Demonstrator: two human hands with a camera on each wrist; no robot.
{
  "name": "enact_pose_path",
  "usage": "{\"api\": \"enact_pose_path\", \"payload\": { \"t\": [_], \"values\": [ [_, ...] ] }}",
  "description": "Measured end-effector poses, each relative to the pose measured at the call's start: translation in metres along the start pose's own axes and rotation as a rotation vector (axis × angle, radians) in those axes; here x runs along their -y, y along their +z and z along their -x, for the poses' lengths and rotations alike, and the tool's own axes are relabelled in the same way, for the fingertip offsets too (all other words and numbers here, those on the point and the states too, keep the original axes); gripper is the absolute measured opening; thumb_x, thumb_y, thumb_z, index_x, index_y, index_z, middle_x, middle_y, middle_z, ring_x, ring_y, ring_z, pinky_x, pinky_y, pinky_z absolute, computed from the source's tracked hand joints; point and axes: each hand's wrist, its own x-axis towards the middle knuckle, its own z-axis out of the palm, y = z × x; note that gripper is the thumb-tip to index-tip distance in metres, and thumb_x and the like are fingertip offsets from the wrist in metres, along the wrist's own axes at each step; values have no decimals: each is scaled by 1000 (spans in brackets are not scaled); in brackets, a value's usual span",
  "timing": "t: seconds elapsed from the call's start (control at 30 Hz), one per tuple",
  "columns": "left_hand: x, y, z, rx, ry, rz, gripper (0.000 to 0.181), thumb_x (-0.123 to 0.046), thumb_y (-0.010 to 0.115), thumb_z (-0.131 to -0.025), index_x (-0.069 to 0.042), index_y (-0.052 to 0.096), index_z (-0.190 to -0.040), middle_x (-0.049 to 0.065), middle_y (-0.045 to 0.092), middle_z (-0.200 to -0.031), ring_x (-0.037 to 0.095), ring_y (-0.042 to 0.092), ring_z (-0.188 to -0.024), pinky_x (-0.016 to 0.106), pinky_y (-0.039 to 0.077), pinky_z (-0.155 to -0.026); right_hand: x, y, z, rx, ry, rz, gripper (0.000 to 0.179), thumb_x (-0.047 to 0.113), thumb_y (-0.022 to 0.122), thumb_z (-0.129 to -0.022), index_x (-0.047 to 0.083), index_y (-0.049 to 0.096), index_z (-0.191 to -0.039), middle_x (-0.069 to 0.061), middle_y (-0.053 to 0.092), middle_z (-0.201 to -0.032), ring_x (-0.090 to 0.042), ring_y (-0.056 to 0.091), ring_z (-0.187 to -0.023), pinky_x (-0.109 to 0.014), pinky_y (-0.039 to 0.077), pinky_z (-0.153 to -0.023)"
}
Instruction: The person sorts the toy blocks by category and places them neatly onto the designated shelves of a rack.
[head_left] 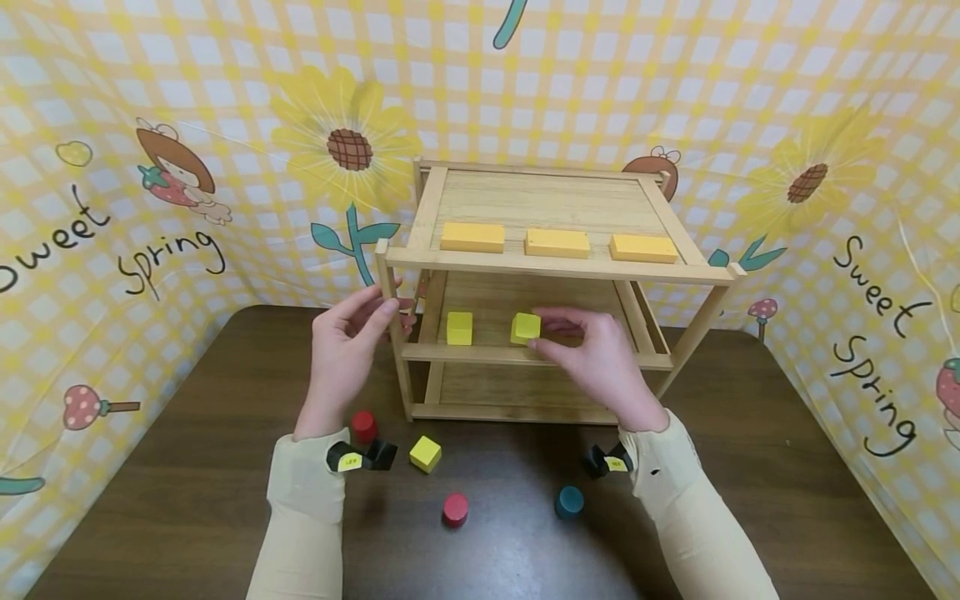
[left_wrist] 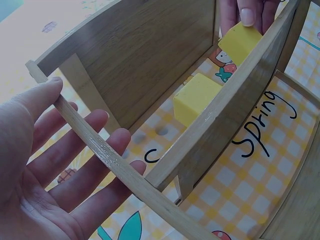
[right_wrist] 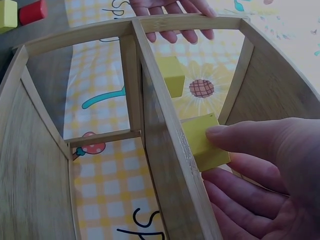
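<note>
A three-tier wooden rack stands on the table. My right hand pinches a yellow cube between thumb and fingers, right at the front rail of the middle shelf. In the right wrist view the held cube appears slightly tilted, with the thumb on its face. To its left, a second yellow cube sits on that same shelf. My left hand holds the rack's front left post, the thumb on one side and the fingers reaching past the other.
Three yellow-orange blocks lie in a row on the top shelf. In front of the rack are a loose yellow cube, two red cylinders and a dark teal cylinder. A checked cloth hangs behind the table.
</note>
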Motion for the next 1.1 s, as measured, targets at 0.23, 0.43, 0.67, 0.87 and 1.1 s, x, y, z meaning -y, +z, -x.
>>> {"api": "enact_pose_path", "payload": {
  "t": [0.23,0.43,0.67,0.87,1.1],
  "values": [
    [-1,1,-1,4,-2,10,32,-10,68,-100,3,68,-128,24,73,-107,32,74,-86,46,60,-79,-1,0,-1,19,9,0,34,16,82,-88,10,75,-121,-1,74,-105,-16,71,-96,-37,57,-86],
    [-1,1,-1,4,-4,10,32,-10,68,-100,5,67,-129,27,71,-107,32,74,-86,44,60,-78,-1,1,-2,21,8,2,34,17,82,-88,11,75,-121,-1,74,-106,-15,71,-96,-36,57,-85],
    [-1,1,-1,4,-1,9,32,-10,68,-100,4,68,-128,26,72,-107,33,74,-86,44,61,-77,-2,1,-3,37,25,3,34,18,81,-90,10,74,-122,-2,74,-109,-16,71,-97,-36,58,-84],
    [0,0,0,2,-1,-2,30,-11,68,-100,1,69,-128,30,70,-108,31,74,-86,39,61,-77,-3,1,-3,46,30,5,35,19,81,-90,10,74,-123,-3,74,-109,-15,71,-97,-36,58,-84],
    [0,0,0,0,-6,-17,30,-12,67,-101,0,70,-128,26,72,-107,32,74,-86,36,61,-76,-5,2,-4,48,20,17,36,21,80,-91,9,73,-124,-4,74,-109,-16,70,-97,-36,58,-85]
  ]
}}
